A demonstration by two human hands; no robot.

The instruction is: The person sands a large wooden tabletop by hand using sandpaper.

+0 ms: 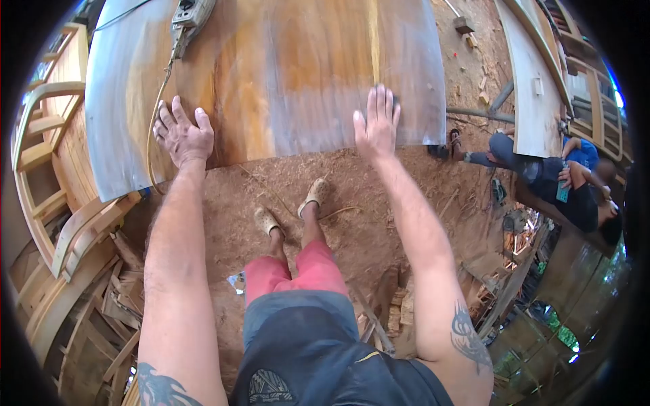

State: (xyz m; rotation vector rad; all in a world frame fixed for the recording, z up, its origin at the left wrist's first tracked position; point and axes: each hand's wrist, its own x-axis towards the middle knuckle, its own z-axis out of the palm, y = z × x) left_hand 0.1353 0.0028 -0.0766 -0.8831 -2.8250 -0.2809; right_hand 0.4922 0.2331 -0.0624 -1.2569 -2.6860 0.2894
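A broad wooden board [284, 74] with brown and orange grain lies in front of me, its near edge toward my body. Flat on its left part rests my left hand [183, 134], fingers spread. My right hand [378, 125] lies palm down near the front edge to the right, fingers stretched out and thumb apart. Neither hand holds anything. A cord [161, 95] runs close beside my left fingers, up to a grey power strip [193, 15] on the board.
Wooden chair frames [47, 128] stand at the left. On the right, a person in dark clothes [575, 196] sits holding a teal phone [562, 191], beside a pale panel [531, 74]. Scrap wood [399, 308] lies on the dirt floor [379, 216] around my feet.
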